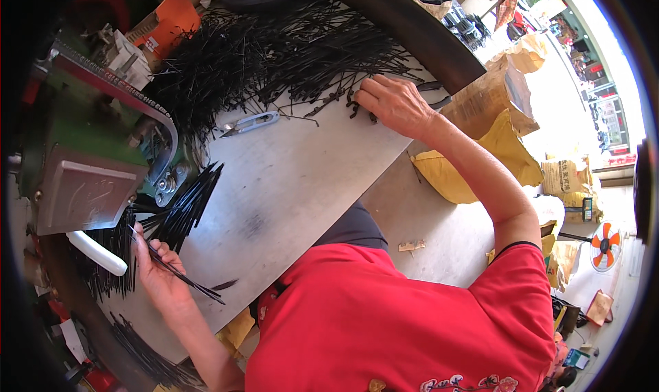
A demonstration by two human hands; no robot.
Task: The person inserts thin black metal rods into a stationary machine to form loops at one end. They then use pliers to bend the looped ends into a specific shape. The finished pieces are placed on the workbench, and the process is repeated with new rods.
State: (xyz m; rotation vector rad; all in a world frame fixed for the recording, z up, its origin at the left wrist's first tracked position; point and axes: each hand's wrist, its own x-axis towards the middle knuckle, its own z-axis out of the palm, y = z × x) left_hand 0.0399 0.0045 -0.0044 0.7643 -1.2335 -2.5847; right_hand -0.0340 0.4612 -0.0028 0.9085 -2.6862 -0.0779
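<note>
My left hand [162,272], at the lower left beside the machine, is closed around a few thin black strips [199,286]. Their ends point toward the table's near edge. A dark feather-like piece [225,284] lies close to them. At the far right of the table, my right hand [398,107] is curled down over small black pieces [354,108]; its fingertips are partly hidden, so what they grip is unclear. Blue-handled thread snips [250,123] lie between that hand and the machine. A large tangled heap of thin black strips [274,49] covers the table's far side.
A green machine with a metal cover [93,194] and white lever [97,252] stands at the left. Bundled black strips [189,203] lie beside it, others [147,351] near the lower-left rim. Yellow sacks [480,158] stand right of the grey table [295,179]. An orange-bladed fan [605,246] is farther right.
</note>
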